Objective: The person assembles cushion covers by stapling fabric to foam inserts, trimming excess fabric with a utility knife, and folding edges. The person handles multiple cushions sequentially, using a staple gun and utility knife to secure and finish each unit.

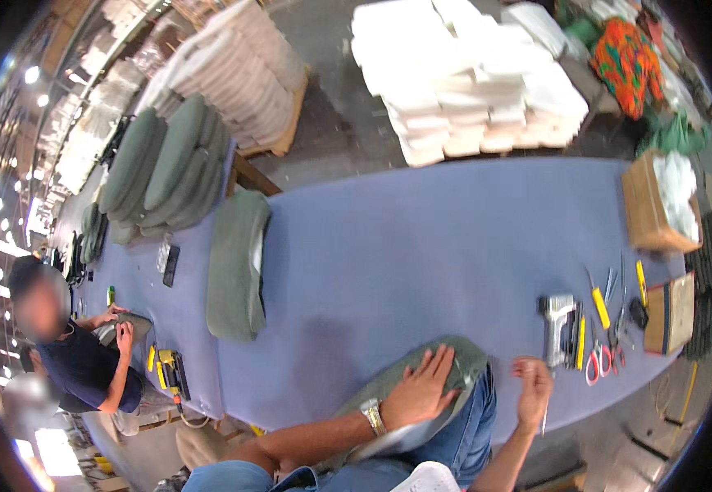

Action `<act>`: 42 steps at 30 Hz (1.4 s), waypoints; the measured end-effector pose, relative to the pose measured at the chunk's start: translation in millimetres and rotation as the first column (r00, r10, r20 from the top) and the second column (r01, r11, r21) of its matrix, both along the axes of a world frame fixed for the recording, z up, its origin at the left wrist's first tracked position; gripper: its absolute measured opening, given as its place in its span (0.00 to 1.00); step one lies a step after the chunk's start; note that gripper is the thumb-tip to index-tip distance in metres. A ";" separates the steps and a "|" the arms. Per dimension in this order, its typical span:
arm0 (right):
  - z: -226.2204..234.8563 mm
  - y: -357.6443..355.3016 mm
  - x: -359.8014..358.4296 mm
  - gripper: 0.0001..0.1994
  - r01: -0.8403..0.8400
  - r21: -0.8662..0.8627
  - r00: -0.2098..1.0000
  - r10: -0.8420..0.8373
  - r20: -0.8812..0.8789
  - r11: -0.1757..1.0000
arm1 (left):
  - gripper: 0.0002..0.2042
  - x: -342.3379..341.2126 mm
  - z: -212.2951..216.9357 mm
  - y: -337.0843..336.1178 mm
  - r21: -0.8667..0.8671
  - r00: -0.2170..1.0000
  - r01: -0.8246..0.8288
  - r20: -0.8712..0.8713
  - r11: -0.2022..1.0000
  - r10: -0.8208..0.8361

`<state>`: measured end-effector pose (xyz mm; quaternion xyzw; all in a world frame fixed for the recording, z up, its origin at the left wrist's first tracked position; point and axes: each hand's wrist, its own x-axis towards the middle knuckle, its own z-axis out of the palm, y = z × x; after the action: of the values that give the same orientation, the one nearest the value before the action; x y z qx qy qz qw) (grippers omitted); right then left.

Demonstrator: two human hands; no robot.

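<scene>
A green fabric-covered cushion (pixel 388 373) lies tilted at the near table edge, against my jeans, with a pale underside showing. My left hand (pixel 421 385) rests on its top, fingers stretched out and lying flat; a metal watch is on that wrist. To the right of the cushion, apart from it, my right hand (pixel 534 387) is raised with the fingers curled in. A thin pale sliver shows below that hand, too small to name. Nearest to it on the table lies a staple gun (pixel 559 328).
Right of the staple gun are scissors (pixel 603 361), a yellow-handled tool (pixel 600 307) and a cardboard box (pixel 647 205). Another green cushion (pixel 237 271) lies on the blue table (pixel 372 246). At left, a co-worker (pixel 97 353) handles a green piece near a yellow tool (pixel 171 373). White stacks (pixel 462 90) stand beyond.
</scene>
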<state>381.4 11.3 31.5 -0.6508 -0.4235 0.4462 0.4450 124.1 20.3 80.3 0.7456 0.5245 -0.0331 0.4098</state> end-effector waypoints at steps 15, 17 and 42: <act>-84.3 75.0 121.4 0.28 0.087 -0.079 0.715 -0.007 0.699 0.993 | 0.37 7.6 1.5 -2.1 0.076 0.996 -0.091 -0.009 0.993 0.092; -31.8 68.6 111.0 0.26 0.095 -0.123 0.874 -0.024 0.485 0.988 | 0.37 4.6 -8.3 -5.7 0.109 0.993 -0.116 0.013 0.987 0.115; 120.9 -51.4 -69.1 0.25 -0.334 -0.072 0.878 0.338 0.339 0.940 | 0.41 1.7 -13.7 -3.5 0.142 0.983 -0.147 0.135 0.979 0.128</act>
<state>312.3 -40.1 152.4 -0.6381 -0.5991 0.3973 0.2757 125.8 16.8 66.6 0.7371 0.5491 0.0821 0.3853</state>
